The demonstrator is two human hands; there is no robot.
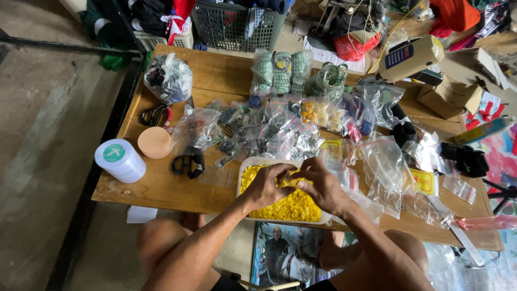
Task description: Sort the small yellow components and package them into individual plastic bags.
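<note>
A white tray (pixel 243 164) full of small yellow buttons (pixel 293 207) sits at the near edge of a wooden table (pixel 161 188). Both my hands hover over it, fingertips meeting above the buttons. My left hand (pixel 266 186) curls its fingers down onto the pile. My right hand (pixel 323 186) pinches something small between its fingertips, too small to make out. Whether either hand holds a button is hidden by the fingers.
Many clear plastic bags (pixel 385 161) of small parts cover the table's middle and right. Black scissors (pixel 188 161), a peach round lid (pixel 154 142), and a white tape stack (pixel 119 160) lie left. A grey basket (pixel 231 24) stands behind the table.
</note>
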